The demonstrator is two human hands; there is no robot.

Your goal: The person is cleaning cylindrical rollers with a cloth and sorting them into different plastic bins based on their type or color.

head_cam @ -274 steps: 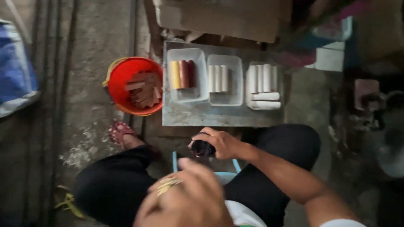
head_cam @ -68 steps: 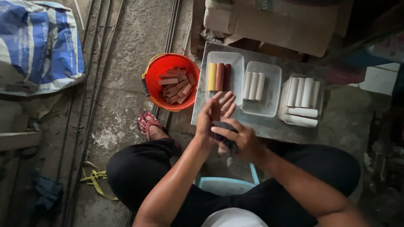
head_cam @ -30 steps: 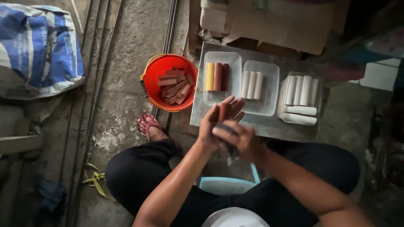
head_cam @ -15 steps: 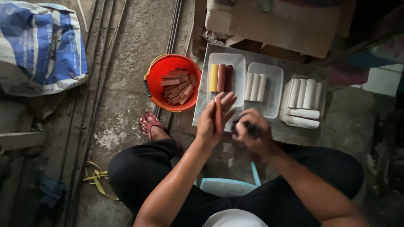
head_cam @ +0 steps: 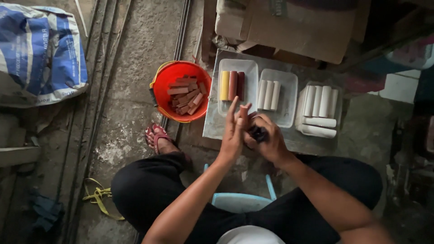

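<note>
A short reddish stick [head_cam: 243, 118] stands almost upright, its long way running from the person toward the trays, pressed against the flat, open left hand [head_cam: 233, 135]. The right hand [head_cam: 266, 141] sits just to its right, touching, its grip closed around a small dark tool [head_cam: 258, 133], above the near edge of the grey bench [head_cam: 212, 129].

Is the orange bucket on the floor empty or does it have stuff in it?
Not empty: the orange bucket holds a loose heap of reddish-brown sticks across its bottom.
</note>
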